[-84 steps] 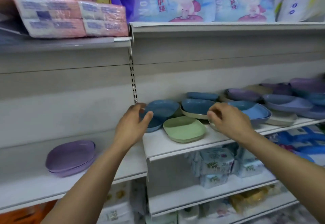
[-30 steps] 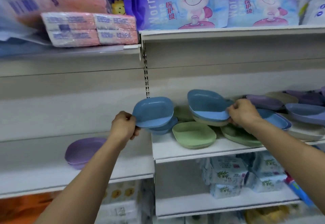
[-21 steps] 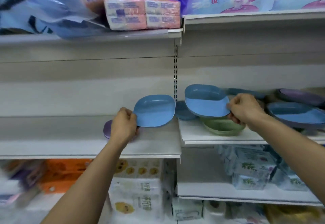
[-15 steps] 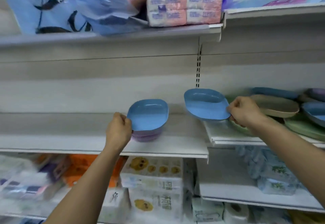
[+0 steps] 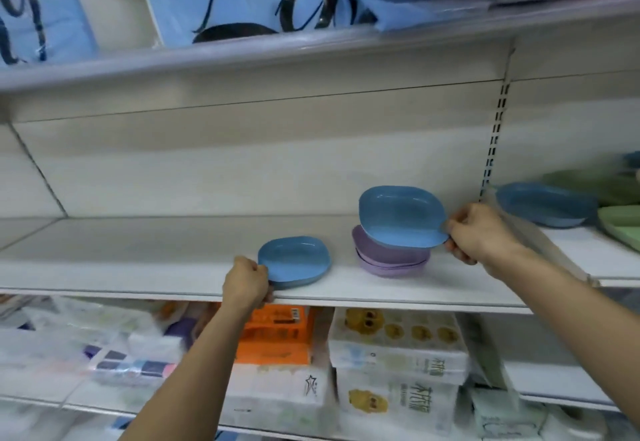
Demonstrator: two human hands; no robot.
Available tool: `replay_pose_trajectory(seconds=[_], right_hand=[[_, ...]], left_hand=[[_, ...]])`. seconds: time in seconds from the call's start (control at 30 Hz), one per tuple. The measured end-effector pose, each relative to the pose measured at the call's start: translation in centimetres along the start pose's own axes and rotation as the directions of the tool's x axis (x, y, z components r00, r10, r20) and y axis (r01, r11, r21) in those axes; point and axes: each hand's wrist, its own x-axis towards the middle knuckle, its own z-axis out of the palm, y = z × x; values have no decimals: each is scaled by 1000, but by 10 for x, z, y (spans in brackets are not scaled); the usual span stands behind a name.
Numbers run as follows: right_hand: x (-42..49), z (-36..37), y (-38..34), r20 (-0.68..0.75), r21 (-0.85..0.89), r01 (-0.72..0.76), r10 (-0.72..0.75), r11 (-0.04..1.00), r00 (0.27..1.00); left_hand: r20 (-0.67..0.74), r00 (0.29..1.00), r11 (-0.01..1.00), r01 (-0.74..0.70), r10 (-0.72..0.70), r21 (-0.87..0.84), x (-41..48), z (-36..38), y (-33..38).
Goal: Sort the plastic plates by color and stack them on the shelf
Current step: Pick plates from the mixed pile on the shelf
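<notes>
While in separate hands (image 5: 246,283) (image 5: 475,233), two blue plates (image 5: 294,260) (image 5: 401,217); one purple stack (image 5: 391,260).

The raised blue plate (image 5: 401,215) covers the top of the purple stack (image 5: 389,260), so I can't count its plates. Left of the stack, the left hand (image 5: 246,281) hides a corner of the low blue plate (image 5: 294,260). Far right of it the green plates (image 5: 620,229) get cut off; the packs (image 5: 104,354) below-left are pure blur.

A rounded-square blue plate (image 5: 294,260) lies at the front edge of the white shelf (image 5: 138,257), its left rim gripped by the left hand (image 5: 246,283). A second blue plate (image 5: 401,217), tilted, is held by the right hand (image 5: 474,233) over a purple plate stack (image 5: 391,260). A third blue plate (image 5: 547,203) and green plates (image 5: 620,229) rest farther right.
</notes>
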Motion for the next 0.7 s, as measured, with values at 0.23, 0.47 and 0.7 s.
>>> replay_pose_trajectory(seconds=[0.23, 0.47, 0.7], right_hand=[[-12, 63, -26, 50, -46, 11, -9, 999, 999], [-17, 124, -58, 159, -142, 103, -80, 984, 984], [-3, 165, -64, 220, -383, 134, -50, 914, 974]], left_hand=[[101, 993, 998, -67, 67, -12, -1, -19, 0], [-51, 942, 938, -325, 333, 119, -14, -60, -6], [-76, 900, 898, -417, 430, 142, -22, -79, -17]])
